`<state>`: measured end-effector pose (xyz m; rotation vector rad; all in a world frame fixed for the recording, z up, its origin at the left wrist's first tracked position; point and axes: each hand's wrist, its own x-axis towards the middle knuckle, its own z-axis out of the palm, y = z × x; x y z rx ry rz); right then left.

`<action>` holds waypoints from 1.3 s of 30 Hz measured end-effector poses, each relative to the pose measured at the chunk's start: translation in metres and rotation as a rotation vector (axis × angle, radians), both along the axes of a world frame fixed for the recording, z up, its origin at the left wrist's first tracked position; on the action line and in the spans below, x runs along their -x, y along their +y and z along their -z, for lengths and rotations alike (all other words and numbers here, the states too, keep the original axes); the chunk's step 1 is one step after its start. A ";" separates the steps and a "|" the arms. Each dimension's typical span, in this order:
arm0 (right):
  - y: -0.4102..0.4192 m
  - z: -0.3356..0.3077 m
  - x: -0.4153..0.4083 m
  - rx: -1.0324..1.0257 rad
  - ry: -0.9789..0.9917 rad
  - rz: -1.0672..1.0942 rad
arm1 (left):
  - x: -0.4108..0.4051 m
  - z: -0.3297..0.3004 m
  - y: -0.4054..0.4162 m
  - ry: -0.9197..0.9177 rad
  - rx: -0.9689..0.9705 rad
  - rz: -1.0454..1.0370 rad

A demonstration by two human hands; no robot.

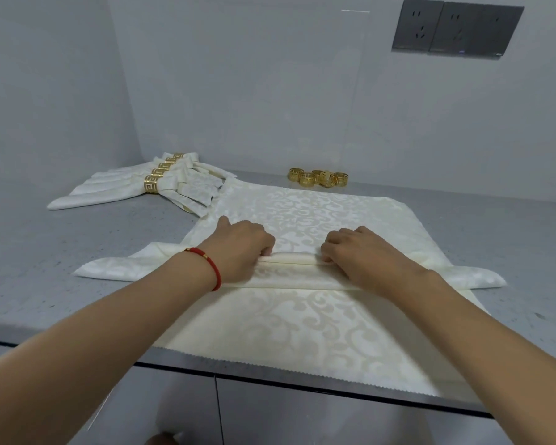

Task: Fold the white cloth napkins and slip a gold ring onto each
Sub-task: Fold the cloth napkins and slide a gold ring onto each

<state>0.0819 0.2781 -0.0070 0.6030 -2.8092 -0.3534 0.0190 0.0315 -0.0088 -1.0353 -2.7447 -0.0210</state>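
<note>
Ringed napkins (pixel 132 187) stacked far-left; spare gold rings (pixel 318 178) waiting. Left hand (pixel 241 248) and right hand (pixel 363 255) pinch a pleat in the current napkin (pixel 302 332) (ring not on yet).

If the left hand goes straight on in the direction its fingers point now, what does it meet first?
The left hand points away from the person, over the flat napkin. It would slide across that cloth first. Beyond it, the loose gold rings near the wall seem roughly in line, though depth is unclear.
</note>
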 end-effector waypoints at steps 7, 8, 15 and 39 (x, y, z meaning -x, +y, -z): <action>0.003 0.003 0.006 0.328 -0.129 0.139 | -0.002 -0.001 0.000 -0.200 -0.282 -0.105; 0.003 0.005 0.006 0.279 -0.135 0.136 | -0.002 0.001 0.000 -0.201 -0.274 -0.119; -0.007 0.007 -0.017 0.014 0.084 0.029 | -0.015 -0.003 -0.003 -0.102 -0.070 -0.024; -0.014 -0.008 -0.080 0.061 -0.081 0.026 | -0.092 0.037 -0.020 0.071 -0.285 -0.089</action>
